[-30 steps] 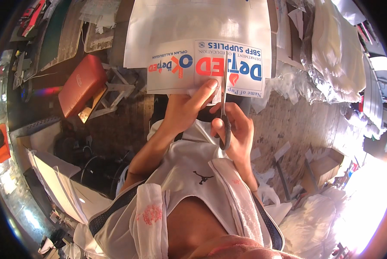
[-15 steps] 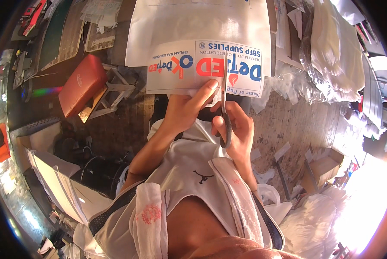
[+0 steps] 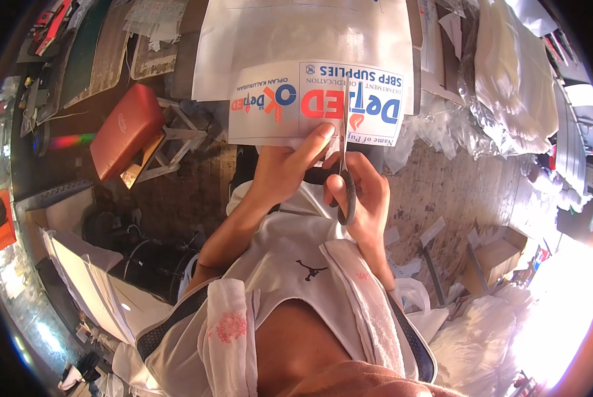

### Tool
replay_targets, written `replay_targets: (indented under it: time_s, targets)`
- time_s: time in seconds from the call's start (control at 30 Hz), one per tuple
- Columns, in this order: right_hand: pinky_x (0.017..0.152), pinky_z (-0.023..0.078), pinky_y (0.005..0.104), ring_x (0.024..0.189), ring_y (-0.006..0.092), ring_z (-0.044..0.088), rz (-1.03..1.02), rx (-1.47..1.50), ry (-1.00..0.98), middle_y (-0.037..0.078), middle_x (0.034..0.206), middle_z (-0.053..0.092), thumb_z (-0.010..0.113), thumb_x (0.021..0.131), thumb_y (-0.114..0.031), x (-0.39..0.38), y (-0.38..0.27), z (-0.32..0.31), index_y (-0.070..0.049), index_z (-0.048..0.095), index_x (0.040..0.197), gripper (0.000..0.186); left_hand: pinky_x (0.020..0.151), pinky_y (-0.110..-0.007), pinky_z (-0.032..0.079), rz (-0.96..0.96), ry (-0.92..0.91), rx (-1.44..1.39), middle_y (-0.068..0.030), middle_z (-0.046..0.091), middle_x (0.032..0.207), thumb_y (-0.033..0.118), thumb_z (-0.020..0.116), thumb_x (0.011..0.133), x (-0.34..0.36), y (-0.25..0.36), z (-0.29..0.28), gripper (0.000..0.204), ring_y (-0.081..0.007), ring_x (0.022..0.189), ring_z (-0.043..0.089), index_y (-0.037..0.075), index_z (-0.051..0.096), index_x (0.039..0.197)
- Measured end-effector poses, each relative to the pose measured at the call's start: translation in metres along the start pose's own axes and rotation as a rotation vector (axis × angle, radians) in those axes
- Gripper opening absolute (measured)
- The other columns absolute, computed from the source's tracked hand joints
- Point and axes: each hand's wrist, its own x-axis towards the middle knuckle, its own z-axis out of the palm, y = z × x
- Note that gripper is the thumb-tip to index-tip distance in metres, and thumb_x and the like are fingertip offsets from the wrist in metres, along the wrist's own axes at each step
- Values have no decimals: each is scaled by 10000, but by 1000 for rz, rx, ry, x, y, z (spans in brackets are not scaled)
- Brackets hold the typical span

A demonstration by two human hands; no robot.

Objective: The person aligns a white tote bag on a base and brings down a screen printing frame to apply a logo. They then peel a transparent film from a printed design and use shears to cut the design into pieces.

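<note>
My left hand [image 3: 284, 165] pinches the lower edge of a white printed sheet [image 3: 260, 131] with blue and red lettering, its thumb lying on top. My right hand [image 3: 370, 192] grips a pair of scissors [image 3: 350, 202] by the dark handles. One scissor blade runs up across the face of the sheet, just right of my left thumb; the other blade is hidden. Part of the sheet's lower edge is split at the blade. Beyond and partly under the printed sheet lies a larger glossy white sheet [image 3: 276, 36].
A red padded seat [image 3: 127, 129] on a pale wooden frame stands to the left. Crumpled clear plastic [image 3: 435, 135] and white wrapped stacks [image 3: 508, 79] lie to the right. An open cardboard box [image 3: 498, 258] sits at lower right, near white bags [image 3: 475, 344].
The printed sheet has shifted and tilted slightly, its left edge moving a little right and its right edge a little left. Both hands stay nearly in place.
</note>
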Motion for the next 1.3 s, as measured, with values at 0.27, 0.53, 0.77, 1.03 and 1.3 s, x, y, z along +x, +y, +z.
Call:
replay_targets:
  time_s: [0.27,0.53,0.77,1.03,1.3]
  targets:
    - [613,418,250,622,59,541,23,4,1,25,661,645,801,964,-263,0,-1,2,25,667,1127,357,686,-253,494,19,-1,30,-18,703,976,161,656,1050,1,-1,-2,201,-78,837,628,-10,687,1152]
    - [633,461,265,648,90,628,-26,64,-1,57,710,697,793,962,-327,2,1,1,28,666,1133,413,659,-240,489,16,-83,2,-13,686,943,188,666,1059,-4,6,-1,210,-76,832,620,-3,684,1144]
    - [647,481,272,674,108,663,-11,40,-11,81,764,727,791,965,-320,1,-2,1,28,668,1165,420,662,-239,502,13,-71,-10,-25,692,952,189,653,1071,-4,0,-2,229,-83,827,630,-15,686,1167]
    - [644,479,266,678,96,655,1,48,13,78,771,727,793,971,-301,0,-2,3,31,664,1188,417,650,-235,486,27,-49,1,-17,690,930,188,669,1059,-4,-1,0,222,-70,803,621,-15,694,1143]
    - [650,481,262,670,97,646,-11,60,8,60,749,705,779,981,-275,1,-3,3,33,662,1137,364,608,-225,442,2,-53,-10,15,654,867,189,674,1049,-3,0,-1,192,-49,747,580,10,690,1118]
